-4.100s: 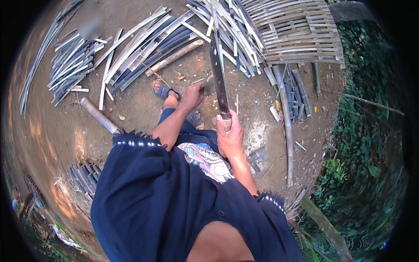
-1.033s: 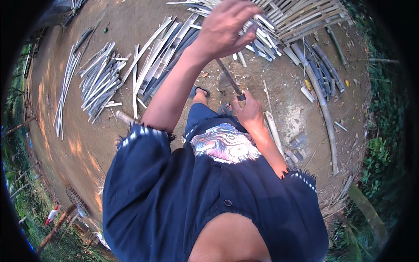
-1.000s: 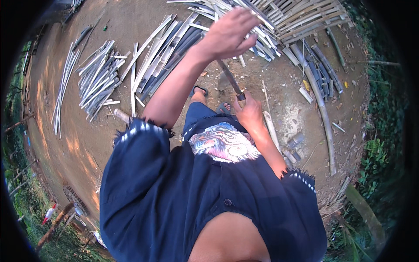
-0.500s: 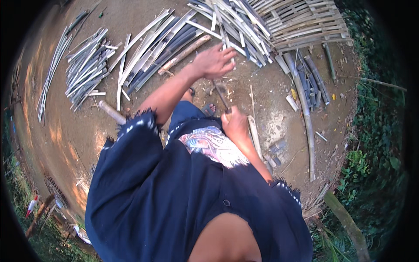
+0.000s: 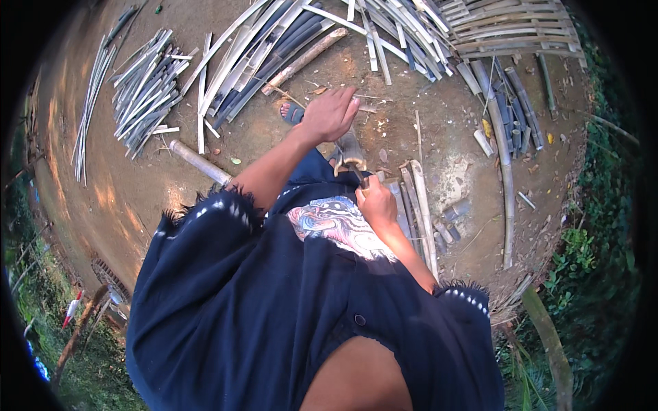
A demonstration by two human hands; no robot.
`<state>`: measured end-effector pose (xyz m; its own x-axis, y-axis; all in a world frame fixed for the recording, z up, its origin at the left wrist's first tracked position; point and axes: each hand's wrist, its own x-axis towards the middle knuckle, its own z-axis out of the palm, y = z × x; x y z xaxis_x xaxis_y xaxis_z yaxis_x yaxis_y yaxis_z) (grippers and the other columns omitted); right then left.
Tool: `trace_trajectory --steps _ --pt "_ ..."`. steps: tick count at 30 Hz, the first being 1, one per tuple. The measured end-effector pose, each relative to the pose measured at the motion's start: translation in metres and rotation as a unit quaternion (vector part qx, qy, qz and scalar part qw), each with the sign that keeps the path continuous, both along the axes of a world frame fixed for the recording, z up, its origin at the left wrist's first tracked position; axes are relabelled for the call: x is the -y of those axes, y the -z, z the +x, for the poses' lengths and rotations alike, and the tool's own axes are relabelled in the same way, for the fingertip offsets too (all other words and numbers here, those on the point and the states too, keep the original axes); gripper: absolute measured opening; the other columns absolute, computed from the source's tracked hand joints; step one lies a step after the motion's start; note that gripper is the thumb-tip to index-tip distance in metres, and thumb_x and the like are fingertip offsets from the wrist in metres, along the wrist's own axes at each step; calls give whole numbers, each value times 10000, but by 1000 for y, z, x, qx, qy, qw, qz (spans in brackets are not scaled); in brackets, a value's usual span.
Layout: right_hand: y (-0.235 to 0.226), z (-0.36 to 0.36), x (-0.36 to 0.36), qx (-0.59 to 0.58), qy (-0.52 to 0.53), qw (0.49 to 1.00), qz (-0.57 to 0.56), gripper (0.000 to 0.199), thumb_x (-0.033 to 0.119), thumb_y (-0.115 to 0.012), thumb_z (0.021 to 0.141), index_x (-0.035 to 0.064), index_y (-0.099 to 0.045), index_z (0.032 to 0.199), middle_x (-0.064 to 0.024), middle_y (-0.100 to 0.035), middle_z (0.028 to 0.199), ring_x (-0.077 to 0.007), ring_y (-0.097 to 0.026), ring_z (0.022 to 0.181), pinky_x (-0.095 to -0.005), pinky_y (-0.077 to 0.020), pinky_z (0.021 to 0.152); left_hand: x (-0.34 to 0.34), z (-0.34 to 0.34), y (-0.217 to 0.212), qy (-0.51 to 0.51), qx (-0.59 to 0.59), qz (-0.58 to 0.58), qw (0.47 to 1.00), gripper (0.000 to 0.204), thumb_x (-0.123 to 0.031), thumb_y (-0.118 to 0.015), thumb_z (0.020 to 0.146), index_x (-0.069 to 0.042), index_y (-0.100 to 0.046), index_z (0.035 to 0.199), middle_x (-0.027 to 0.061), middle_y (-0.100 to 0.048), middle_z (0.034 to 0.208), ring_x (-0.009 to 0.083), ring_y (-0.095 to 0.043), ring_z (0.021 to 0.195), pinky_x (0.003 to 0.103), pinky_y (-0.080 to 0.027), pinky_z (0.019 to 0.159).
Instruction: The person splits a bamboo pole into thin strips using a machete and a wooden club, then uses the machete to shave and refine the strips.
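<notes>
My right hand [image 5: 378,204] is closed round the handle of a knife [image 5: 355,172], its dark blade tilted up and away from me. Just beyond the blade is a short bamboo piece [image 5: 352,146] with a pale cut end, low near my legs; whether the blade touches it I cannot tell. Above and to the left of that piece, my left hand [image 5: 330,115] is held out with its fingers stretched, and I see nothing gripped in it. Several split bamboo lengths [image 5: 423,216] lie close beside my right forearm.
Piles of split bamboo strips [image 5: 147,92] and longer bamboo slats [image 5: 240,58] cover the far ground. A slatted bamboo panel [image 5: 514,31] lies far right. One long bamboo pole [image 5: 506,185] rests at the right, near green plants [image 5: 582,253]. A sandalled foot [image 5: 291,111] stands ahead.
My left hand has moved slightly down and to the left in the view. The bamboo piece by the knife now shows more plainly, and the whole ground has shifted with my head.
</notes>
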<state>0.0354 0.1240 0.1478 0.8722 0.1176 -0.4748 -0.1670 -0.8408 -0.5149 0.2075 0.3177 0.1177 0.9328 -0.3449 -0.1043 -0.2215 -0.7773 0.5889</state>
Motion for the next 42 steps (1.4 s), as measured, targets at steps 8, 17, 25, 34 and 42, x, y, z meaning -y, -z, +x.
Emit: trace_trajectory --steps 8,17,25,34,42 --pt "49 -22 -5 -81 29 996 30 291 99 -686 796 31 -530 1032 -247 -677 908 -483 -660 823 -562 -525 713 -3 -21 71 -34 4 -58 998 360 -233 -520 972 -23 -568 1261 203 -644 1154 384 -630 1071 478 -493 939" --pt "124 -12 -25 -98 69 993 21 227 167 -601 879 40 -520 1049 -275 -688 928 -469 -681 864 -557 -539 736 -12 28 127 76 -103 -3 992 445 -295 -475 974 14 -534 1289 212 -636 1202 384 -609 1139 478 -445 1028" --pt "160 28 -66 -95 117 987 54 452 233 -743 789 25 -556 1144 -306 -693 922 -465 -689 895 -531 -564 788 -67 45 169 -96 -48 -40 993 348 -258 -484 1014 9 -613 1196 234 -639 1216 415 -576 1168 506 -435 1031" --pt "179 114 -74 -55 120 991 -25 433 274 -715 860 -54 -610 1121 -332 -684 1004 -476 -671 999 -512 -542 866 -67 64 -61 -67 -140 -221 963 381 -322 -569 1020 -9 -577 1238 145 -707 1079 294 -692 997 401 -547 856" --pt "178 130 -64 -109 151 982 34 415 243 -686 845 -58 -635 1127 -341 -671 1063 -476 -651 1057 -501 -520 938 -39 57 -56 -44 8 -31 998 155 -112 -603 970 11 -553 1050 289 -615 685 494 -616 669 556 -458 599"
